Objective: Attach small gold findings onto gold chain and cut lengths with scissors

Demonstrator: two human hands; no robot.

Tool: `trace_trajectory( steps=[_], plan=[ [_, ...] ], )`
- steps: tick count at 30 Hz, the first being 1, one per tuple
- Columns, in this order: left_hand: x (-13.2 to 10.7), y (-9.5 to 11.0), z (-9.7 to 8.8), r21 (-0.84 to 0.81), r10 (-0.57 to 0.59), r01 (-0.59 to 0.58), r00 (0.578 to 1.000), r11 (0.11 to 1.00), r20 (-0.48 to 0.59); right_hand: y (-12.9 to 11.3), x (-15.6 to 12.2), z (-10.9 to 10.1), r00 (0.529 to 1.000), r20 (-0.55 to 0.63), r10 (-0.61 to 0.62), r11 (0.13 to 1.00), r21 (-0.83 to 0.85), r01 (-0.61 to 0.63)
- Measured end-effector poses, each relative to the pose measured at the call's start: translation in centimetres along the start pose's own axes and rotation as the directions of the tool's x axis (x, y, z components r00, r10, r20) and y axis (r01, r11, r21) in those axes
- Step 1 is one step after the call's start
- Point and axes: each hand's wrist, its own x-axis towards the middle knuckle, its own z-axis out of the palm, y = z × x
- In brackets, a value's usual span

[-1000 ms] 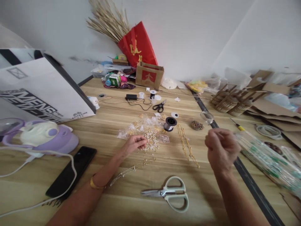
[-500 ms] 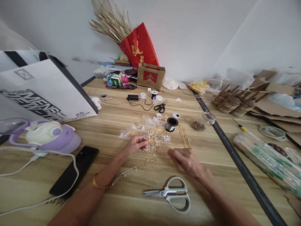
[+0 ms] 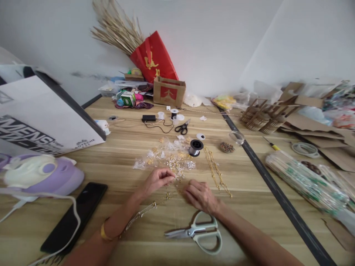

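Note:
My left hand rests on the wooden table with its fingers pinched together at the near edge of a heap of small gold and silver beads; what it pinches is too small to name. My right hand lies palm down just right of it, fingers curled onto the table near a beaded gold strand that trails toward my left wrist. Pale green scissors lie closed just below my right hand. Two gold chains lie to the right of the heap, and a spool of wire stands behind it.
A black phone and a purple and white device with a white cable sit at the left, behind them a large white paper bag. Black scissors, a red bag and clutter lie farther back. Cardboard pieces and a plastic packet fill the right.
My right hand has come down from a raised fist at the right and moved left onto the table beside my left hand. The left hand has stayed at the beads.

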Motion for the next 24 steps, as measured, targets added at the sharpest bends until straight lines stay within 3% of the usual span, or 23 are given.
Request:
trace_trajectory(
  steps=[7, 12, 20, 24],
  plan=[
    [-0.5, 0.4, 1.6, 0.241, 0.083, -0.096, 0.995, 0.966, 0.062, 0.5, -0.1, 0.5, 0.997, -0.047, 0.059, 0.995, 0.079, -0.055],
    [-0.5, 0.0, 2.3, 0.495, 0.195, -0.216, 0.976, 0.841, 0.094, 0.7, 0.1, 0.5, 0.977, -0.081, 0.197, 0.952, 0.255, -0.171],
    [-0.6, 0.2, 2.9, 0.542, 0.247, -0.243, 0.967, 0.805, 0.067, 0.0, 0.5, 0.1, 0.963, -0.127, 0.237, 0.910, 0.377, -0.174],
    [-0.6, 0.0, 2.8, 0.659, 0.286, -0.268, 0.955, 0.703, 0.083, 0.3, 0.4, 0.4, 0.957, -0.136, 0.257, 0.895, 0.407, -0.182]
  ],
)
